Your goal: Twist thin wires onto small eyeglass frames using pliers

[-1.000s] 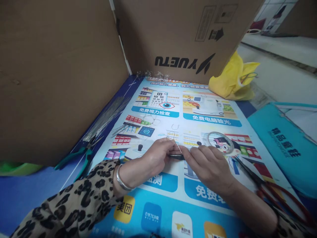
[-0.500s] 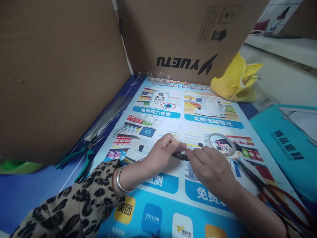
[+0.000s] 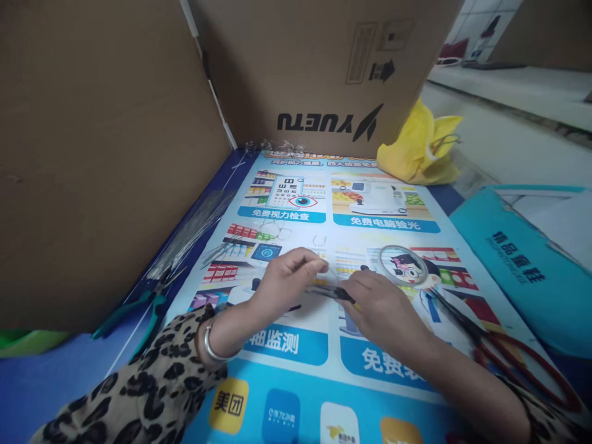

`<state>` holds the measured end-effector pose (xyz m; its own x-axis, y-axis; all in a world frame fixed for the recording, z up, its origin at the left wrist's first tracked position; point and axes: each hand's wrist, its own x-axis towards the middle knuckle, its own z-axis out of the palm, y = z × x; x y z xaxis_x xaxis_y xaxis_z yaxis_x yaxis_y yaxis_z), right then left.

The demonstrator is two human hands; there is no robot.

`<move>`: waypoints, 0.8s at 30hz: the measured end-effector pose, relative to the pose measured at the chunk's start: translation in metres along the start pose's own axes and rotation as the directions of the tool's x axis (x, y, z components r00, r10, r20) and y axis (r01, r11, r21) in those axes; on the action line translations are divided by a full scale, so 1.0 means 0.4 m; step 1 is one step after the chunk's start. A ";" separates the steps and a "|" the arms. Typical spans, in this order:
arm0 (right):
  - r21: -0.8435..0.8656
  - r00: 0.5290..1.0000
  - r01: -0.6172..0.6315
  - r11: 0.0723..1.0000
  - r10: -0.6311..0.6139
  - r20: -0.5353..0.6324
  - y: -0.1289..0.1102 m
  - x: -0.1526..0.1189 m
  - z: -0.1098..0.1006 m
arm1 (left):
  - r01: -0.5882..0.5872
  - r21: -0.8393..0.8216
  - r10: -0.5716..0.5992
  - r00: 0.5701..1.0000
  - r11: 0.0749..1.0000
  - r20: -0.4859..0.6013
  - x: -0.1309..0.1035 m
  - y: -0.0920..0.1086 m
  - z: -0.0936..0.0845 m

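Note:
Above the middle of a printed poster point(image 3: 296, 373), my left hand point(image 3: 287, 280) is closed in a pinch, with a thin wire seeming to run from its fingertips. To its right, my right hand point(image 3: 383, 305) is closed round a dark slim tool point(image 3: 335, 292), perhaps pliers, whose tip points left beneath my left fingertips. The tool's handles are mostly hidden in my palm. Bent wire pieces point(image 3: 319, 239) lie on the poster beyond my hands.
Teal-handled pliers point(image 3: 155, 302) and a bundle of straight wires point(image 3: 189, 231) lie left. Red-handled scissors point(image 3: 485, 339) are at right, near a teal bag point(image 3: 522, 259). A yellow bag point(image 3: 420, 151) is behind. Cardboard panels point(image 3: 314, 68) stand at the back and left.
My hands have moved slightly apart, and more of the dark tool shows between them. The whole view has shifted, so the surroundings appear further left.

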<state>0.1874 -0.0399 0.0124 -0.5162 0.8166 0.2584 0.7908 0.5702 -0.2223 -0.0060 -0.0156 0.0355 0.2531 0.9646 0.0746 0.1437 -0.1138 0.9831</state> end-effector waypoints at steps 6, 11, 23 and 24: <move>0.442 0.950 -0.295 0.847 0.308 0.043 0.000 0.016 -0.038 | 0.097 -0.156 -0.102 0.995 0.983 -0.020 0.015 -0.025 0.003; 0.684 0.898 -0.414 0.600 0.391 0.200 -0.034 0.033 -0.044 | 0.139 -0.174 -0.128 0.989 0.975 0.073 -0.009 -0.021 0.038; 0.731 0.909 -0.358 0.581 0.395 0.132 -0.028 0.021 -0.036 | 0.175 -0.048 -0.156 0.952 0.983 0.264 -0.007 -0.010 0.016; 0.712 0.916 -0.356 0.605 0.379 0.135 -0.028 0.021 -0.038 | 0.080 0.074 -0.096 0.962 0.994 0.256 -0.007 -0.007 0.012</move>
<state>0.1793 -0.0407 0.0313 -0.2177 0.9757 0.0252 0.4277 0.1186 -0.8961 -0.0024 -0.0191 0.0318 0.4747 0.8777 -0.0658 0.2343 -0.0539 0.9707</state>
